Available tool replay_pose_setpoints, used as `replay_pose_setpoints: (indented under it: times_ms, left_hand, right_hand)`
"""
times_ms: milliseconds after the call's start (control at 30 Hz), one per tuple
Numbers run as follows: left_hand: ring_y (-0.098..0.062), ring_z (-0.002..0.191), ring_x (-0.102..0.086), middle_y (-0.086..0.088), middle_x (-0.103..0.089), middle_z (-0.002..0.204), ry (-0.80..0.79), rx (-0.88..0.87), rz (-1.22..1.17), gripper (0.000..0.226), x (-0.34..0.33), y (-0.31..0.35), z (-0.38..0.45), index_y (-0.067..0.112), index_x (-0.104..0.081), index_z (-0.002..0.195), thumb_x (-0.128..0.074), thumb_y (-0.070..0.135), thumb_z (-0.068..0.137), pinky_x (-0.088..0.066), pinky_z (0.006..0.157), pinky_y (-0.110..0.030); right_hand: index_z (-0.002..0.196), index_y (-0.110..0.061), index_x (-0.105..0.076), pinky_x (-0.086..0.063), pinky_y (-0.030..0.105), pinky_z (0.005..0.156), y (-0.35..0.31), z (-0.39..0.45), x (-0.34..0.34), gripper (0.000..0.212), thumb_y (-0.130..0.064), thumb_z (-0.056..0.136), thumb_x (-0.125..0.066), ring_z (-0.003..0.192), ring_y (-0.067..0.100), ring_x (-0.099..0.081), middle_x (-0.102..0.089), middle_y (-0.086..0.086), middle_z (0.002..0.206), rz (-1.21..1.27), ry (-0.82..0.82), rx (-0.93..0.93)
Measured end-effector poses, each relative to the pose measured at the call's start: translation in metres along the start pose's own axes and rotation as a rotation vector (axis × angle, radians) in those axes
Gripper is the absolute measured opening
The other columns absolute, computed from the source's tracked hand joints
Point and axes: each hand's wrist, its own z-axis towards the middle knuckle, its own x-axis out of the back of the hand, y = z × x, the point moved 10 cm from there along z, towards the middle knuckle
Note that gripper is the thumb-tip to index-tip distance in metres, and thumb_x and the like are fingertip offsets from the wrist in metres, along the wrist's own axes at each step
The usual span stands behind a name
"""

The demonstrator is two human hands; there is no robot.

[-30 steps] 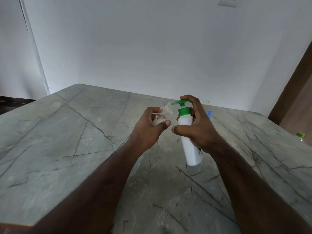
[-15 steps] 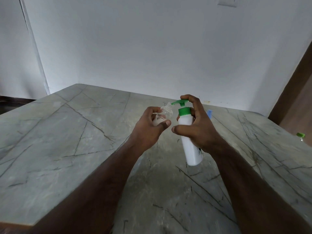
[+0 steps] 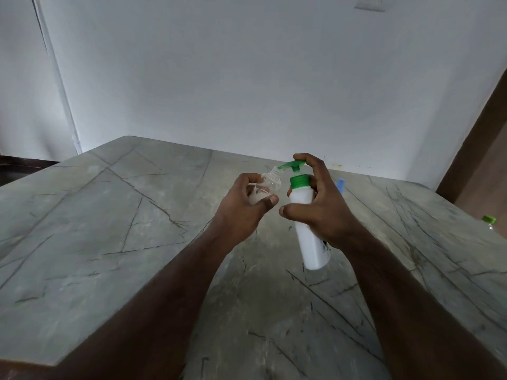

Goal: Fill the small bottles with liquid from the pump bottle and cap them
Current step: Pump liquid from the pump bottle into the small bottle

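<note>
pumping liquid into one small bottle, both things held above the grey marble table point(image 3: 115, 215).

the left hand point(image 3: 244, 207) is wrapped around a small clear plastic bottle point(image 3: 270, 183), tilted, its open neck just under the green nozzle. the right hand point(image 3: 321, 207) grips the white pump bottle with green pump head point(image 3: 304, 212) at its upper body, the index finger on the pump. the small bottle looks light, thin and probably easy to squeeze, so hold its body gently; the white one seems stiffer and smooth.
</note>
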Motion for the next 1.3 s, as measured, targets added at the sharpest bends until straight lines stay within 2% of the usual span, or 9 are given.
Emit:
replay_pose_setpoints:
  times_ms: [167,500,700,933,1067,1300]
  left_hand:
    - [-0.009,0.099,-0.066,0.004,-0.065,0.122,0.001,-0.004,0.007,0.04,0.0004,0.0003,0.0001,0.03,-0.049,0.124,-0.073,0.032,0.091,-0.057,0.083,-0.026]
    - [-0.015,0.107,-0.066,0.002,-0.065,0.127,0.007,0.01,0.014,0.044,0.0005,-0.0001,-0.0004,0.028,-0.05,0.128,-0.073,0.034,0.091,-0.057,0.091,-0.035]
    - [-0.016,0.107,-0.066,0.0,-0.065,0.129,-0.002,0.012,0.012,0.044,-0.0005,0.0004,-0.0012,0.026,-0.049,0.129,-0.072,0.033,0.092,-0.057,0.089,-0.033]
    - [-0.013,0.106,-0.065,0.004,-0.063,0.128,-0.005,0.007,0.033,0.045,-0.0026,0.0011,-0.0008,0.026,-0.048,0.13,-0.071,0.033,0.092,-0.057,0.088,-0.031]
    - [-0.009,0.101,-0.065,0.006,-0.064,0.122,-0.006,-0.001,0.036,0.044,-0.0033,0.0017,-0.0007,0.027,-0.048,0.13,-0.071,0.034,0.093,-0.052,0.077,-0.022]
    - [-0.011,0.099,-0.067,0.004,-0.067,0.12,-0.006,0.009,0.024,0.044,-0.0046,0.0004,-0.0005,0.025,-0.05,0.131,-0.07,0.035,0.093,-0.054,0.078,-0.027]
  right_hand:
    - [0.14,-0.035,-0.033,-0.053,0.012,0.064,-0.0006,-0.0005,-0.0001,0.097,0.002,0.066,-0.082,0.085,-0.008,-0.059,-0.048,-0.022,0.117,0.003,-0.004,-0.001]
    - [0.137,-0.034,-0.034,-0.054,0.015,0.063,0.0005,-0.0002,0.0011,0.091,0.003,0.067,-0.081,0.083,-0.006,-0.06,-0.052,-0.016,0.112,0.015,-0.004,0.0]
    - [0.136,-0.039,-0.031,-0.049,0.007,0.062,-0.0001,0.0006,-0.0011,0.096,0.005,0.067,-0.081,0.085,-0.014,-0.057,-0.043,-0.028,0.114,0.002,-0.005,0.012]
    - [0.14,-0.039,-0.03,-0.051,0.009,0.063,0.003,-0.0003,-0.0008,0.099,0.002,0.067,-0.082,0.087,-0.01,-0.058,-0.046,-0.025,0.116,0.009,-0.011,-0.011]
    - [0.142,-0.038,-0.03,-0.053,0.015,0.065,0.004,-0.0006,-0.0006,0.099,0.001,0.067,-0.082,0.086,-0.002,-0.061,-0.049,-0.022,0.117,0.013,-0.016,-0.029]
    - [0.141,-0.04,-0.031,-0.054,0.018,0.069,0.0049,-0.0009,-0.0026,0.099,-0.001,0.067,-0.082,0.087,0.0,-0.062,-0.05,-0.024,0.116,0.003,-0.028,-0.035]
